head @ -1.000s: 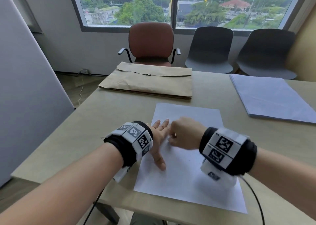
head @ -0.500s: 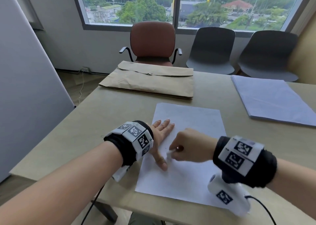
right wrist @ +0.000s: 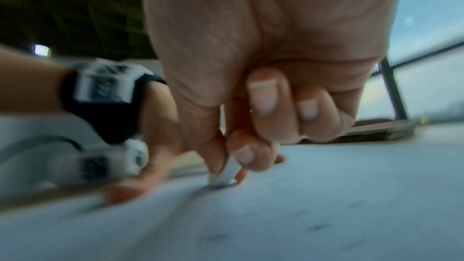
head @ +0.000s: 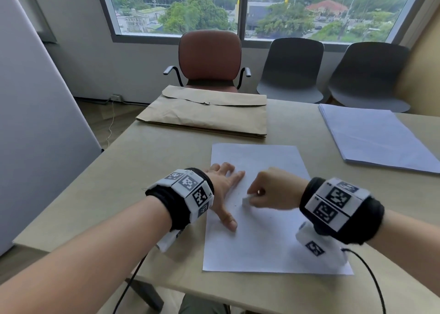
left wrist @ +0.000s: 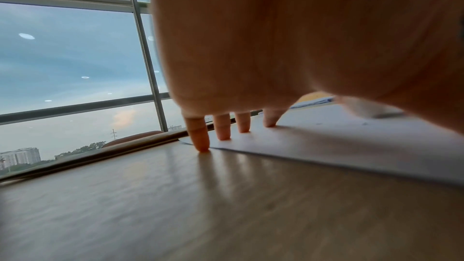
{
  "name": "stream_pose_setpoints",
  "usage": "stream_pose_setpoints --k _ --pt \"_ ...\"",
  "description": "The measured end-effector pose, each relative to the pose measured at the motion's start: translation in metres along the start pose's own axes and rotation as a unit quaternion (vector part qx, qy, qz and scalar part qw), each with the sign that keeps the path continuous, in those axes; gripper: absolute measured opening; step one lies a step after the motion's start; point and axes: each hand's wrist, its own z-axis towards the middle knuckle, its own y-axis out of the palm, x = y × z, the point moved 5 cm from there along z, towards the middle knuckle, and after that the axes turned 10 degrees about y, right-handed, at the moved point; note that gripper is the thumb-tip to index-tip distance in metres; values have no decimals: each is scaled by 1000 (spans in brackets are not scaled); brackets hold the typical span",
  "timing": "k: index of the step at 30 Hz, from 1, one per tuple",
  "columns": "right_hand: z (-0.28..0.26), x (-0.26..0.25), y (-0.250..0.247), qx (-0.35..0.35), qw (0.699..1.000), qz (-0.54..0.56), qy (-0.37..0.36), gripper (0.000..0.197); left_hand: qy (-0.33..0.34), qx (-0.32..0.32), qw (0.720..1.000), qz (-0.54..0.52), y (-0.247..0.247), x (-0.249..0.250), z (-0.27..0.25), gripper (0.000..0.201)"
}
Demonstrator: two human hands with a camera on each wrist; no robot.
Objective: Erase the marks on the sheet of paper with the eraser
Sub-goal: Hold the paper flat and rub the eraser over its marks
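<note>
A white sheet of paper (head: 266,237) lies on the table in front of me, also seen as the sheet (left wrist: 351,146) and the sheet (right wrist: 326,205). My left hand (head: 225,189) lies flat with straight fingers (left wrist: 200,136) pressing the sheet's left edge. My right hand (head: 269,192) pinches a small white eraser (head: 246,199) between thumb and forefinger, its end touching the paper just right of my left thumb. The eraser (right wrist: 226,176) shows clearly in the right wrist view. Faint grey specks (right wrist: 216,236) lie on the sheet.
A brown envelope (head: 207,113) lies at the table's far side. A stack of white paper (head: 376,137) sits at the far right. The beige table (head: 142,170) ends near my body. Three chairs stand beyond it under the window.
My right hand with the eraser slid toward me and left over the sheet, then back up and right a little. The left hand stays flat in place.
</note>
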Motion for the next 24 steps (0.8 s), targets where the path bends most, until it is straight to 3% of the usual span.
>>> stream_pose_setpoints --k 3,5,8,10,13,15,17,19,24 --pt "9 9 -11 64 995 -6 76 35 -2 -4 1000 -2 4 -1 2 129" --pt "1 -9 -6 56 997 -13 52 24 -6 -8 1000 -13 6 -4 4 130" --pt "-15 -37 6 -5 999 -24 -37 25 -12 -14 1000 -24 9 -6 6 133" --pt "-6 -26 0 -10 999 -37 -16 33 -15 -19 999 -23 9 -7 7 133" --pt "13 0 -12 44 996 -17 76 40 -11 -19 1000 -13 8 -5 4 132" --pt "9 -7 -9 54 997 -13 57 36 -6 -15 1000 -4 6 -2 2 130" --pt "-2 -26 3 19 1000 -13 -7 32 -4 -11 1000 -2 5 -1 2 130" --pt "-8 -33 5 2 999 -10 -34 40 -4 -10 1000 -3 6 1 1 130" --pt "13 -7 -12 40 999 6 35 44 4 -2 1000 2 4 3 -1 129"
